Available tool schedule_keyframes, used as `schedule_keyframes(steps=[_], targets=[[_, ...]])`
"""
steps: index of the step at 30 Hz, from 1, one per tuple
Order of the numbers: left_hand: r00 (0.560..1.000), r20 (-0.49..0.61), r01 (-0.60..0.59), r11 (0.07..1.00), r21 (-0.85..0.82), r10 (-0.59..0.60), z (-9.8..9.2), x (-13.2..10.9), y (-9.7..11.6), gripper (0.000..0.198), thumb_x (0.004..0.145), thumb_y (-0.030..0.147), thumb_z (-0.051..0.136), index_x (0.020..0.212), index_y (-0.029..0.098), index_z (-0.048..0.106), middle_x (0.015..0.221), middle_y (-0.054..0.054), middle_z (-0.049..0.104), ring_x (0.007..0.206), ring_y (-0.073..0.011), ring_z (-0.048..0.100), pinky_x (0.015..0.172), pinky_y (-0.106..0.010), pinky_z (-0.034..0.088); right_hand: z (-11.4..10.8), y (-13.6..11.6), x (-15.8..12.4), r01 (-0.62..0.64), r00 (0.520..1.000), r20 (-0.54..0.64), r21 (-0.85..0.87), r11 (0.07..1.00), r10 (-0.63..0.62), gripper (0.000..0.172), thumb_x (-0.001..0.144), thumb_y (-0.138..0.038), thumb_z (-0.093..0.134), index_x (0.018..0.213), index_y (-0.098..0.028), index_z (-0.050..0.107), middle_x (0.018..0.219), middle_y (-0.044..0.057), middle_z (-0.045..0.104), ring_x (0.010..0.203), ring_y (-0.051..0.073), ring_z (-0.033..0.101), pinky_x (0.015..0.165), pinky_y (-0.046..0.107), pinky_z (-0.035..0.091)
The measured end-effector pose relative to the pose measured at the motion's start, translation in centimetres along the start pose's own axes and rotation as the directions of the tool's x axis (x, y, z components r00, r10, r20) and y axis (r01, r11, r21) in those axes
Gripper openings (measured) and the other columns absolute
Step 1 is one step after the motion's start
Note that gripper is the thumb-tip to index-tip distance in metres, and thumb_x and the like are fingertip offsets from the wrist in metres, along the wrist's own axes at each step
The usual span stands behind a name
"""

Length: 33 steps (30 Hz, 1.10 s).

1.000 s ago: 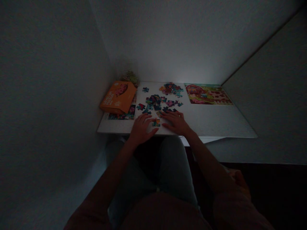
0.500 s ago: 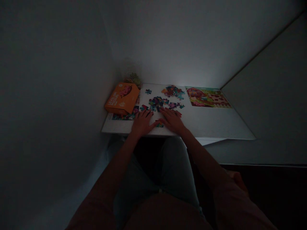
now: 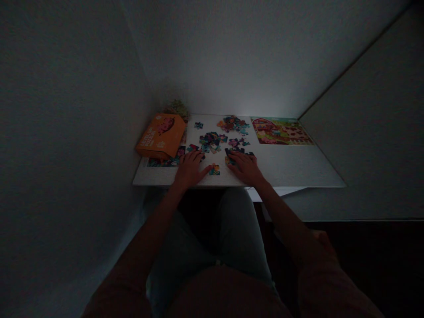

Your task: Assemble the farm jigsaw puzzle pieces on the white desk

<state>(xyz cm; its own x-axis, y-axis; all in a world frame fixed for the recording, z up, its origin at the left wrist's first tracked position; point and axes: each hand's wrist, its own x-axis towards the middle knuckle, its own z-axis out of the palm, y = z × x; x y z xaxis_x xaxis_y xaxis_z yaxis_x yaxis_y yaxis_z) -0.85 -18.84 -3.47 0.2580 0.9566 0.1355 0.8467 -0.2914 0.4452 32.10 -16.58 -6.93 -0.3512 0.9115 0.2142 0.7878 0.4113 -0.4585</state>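
Observation:
My left hand (image 3: 191, 168) rests with fingers spread on the white tabletop, its thumb at the edge of a single puzzle piece (image 3: 214, 170). Dark pieces lie under or just ahead of its fingertips. My right hand (image 3: 244, 167) lies flat over several dark puzzle pieces (image 3: 237, 151), partly hiding them. A pile of puzzle pieces (image 3: 212, 140) sits between and beyond my hands, with a pink and purple piece group (image 3: 236, 142) to its right. Farther back is another heap of pieces (image 3: 233, 125). One loose piece (image 3: 198, 125) lies at the back left.
An orange puzzle box (image 3: 162, 136) stands at the left end of the white table (image 3: 285, 170), partly over a colourful picture sheet (image 3: 162, 162). A farm picture (image 3: 281, 130) lies at the back right. Walls (image 3: 225, 57) close in the back and left. The room is dim.
My right hand has moved right, away from the left one, and more dark pieces now show by its fingers. The single piece near my left thumb is more exposed. The view has shifted slightly.

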Motion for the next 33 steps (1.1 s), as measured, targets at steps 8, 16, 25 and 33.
schedule_keyframes(steps=[8, 16, 25, 33], targets=[[0.988, 0.087, -0.132, 0.99, 0.041, 0.128, -0.3, 3.3, 2.9, 0.069, 0.129, 0.064, 0.042, 0.185, 0.031, 0.062, 0.208, -0.006, 0.053, 0.197, -0.0302, 0.041, 0.163, -0.072, 0.027, -0.1, -0.1, 0.4, -0.002, 1.0, 0.006, 0.011, 1.0, 0.002, 0.066, 0.123, -0.075, 0.065, 0.188, -0.064, 0.068, 0.193, 0.0, 0.07, 0.181, 0.051, 0.064, 0.147, 0.096, 0.04], [0.951, 0.221, -0.224, 0.974, 0.015, 0.215, 0.6, 2.5, 3.8, 0.068, 0.124, 0.067, 0.051, 0.186, 0.041, 0.064, 0.209, -0.003, 0.049, 0.198, -0.028, 0.041, 0.168, -0.067, 0.019, -0.1, -0.3, 0.5, -0.022, 1.0, 0.005, 0.033, 0.999, 0.022, 0.066, 0.122, -0.071, 0.067, 0.187, -0.062, 0.071, 0.191, 0.001, 0.072, 0.181, 0.052, 0.064, 0.146, 0.096, 0.041], [0.985, 0.095, -0.152, 0.984, 0.09, 0.144, -0.2, 7.5, 2.1, 0.07, 0.131, 0.049, 0.038, 0.194, 0.023, 0.052, 0.21, -0.011, 0.047, 0.197, -0.0255, 0.041, 0.165, -0.067, 0.025, 0.1, -0.2, 0.5, -0.008, 1.0, -0.023, 0.065, 0.998, 0.01, 0.063, 0.121, -0.073, 0.07, 0.183, -0.058, 0.075, 0.189, 0.003, 0.074, 0.178, 0.053, 0.067, 0.148, 0.096, 0.042], [0.992, 0.127, -0.019, 0.958, 0.288, -0.018, -0.3, 8.2, 0.2, 0.082, 0.129, 0.063, 0.039, 0.201, 0.025, 0.045, 0.213, -0.014, 0.041, 0.202, -0.0383, 0.032, 0.167, -0.069, 0.022, 0.7, 0.1, 0.2, -0.012, 0.998, -0.066, 0.0, 1.0, 0.012, 0.063, 0.125, -0.067, 0.066, 0.183, -0.044, 0.077, 0.186, 0.011, 0.077, 0.174, 0.054, 0.071, 0.145, 0.093, 0.049]])
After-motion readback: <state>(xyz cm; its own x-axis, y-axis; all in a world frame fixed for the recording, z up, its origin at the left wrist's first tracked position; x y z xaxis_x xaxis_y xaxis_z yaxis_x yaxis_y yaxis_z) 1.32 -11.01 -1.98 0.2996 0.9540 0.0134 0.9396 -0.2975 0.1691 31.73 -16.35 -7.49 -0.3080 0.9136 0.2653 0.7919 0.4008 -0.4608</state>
